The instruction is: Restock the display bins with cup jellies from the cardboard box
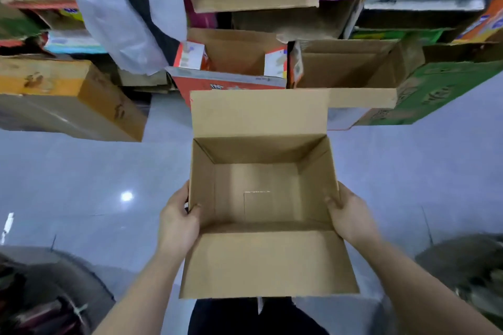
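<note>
Fingers hooked over both side walls, empty cardboard box held above the floor.
Left hand: thumb over the rim inside, other fingers hidden behind the wall, presumably flat on it. Box sits between the hands, flaps open, no cup jellies inside; display bins not in view. Right hand: same grip, thumb inside. Looks like the emptied box now gets set aside with the open cartons ahead. Keep it level, grip low on the walls, watch the near flap.

My only view sits on the head, wide-angle, facing forward and steeply down, close above the open brown cardboard box and grey tiled floor.
</note>
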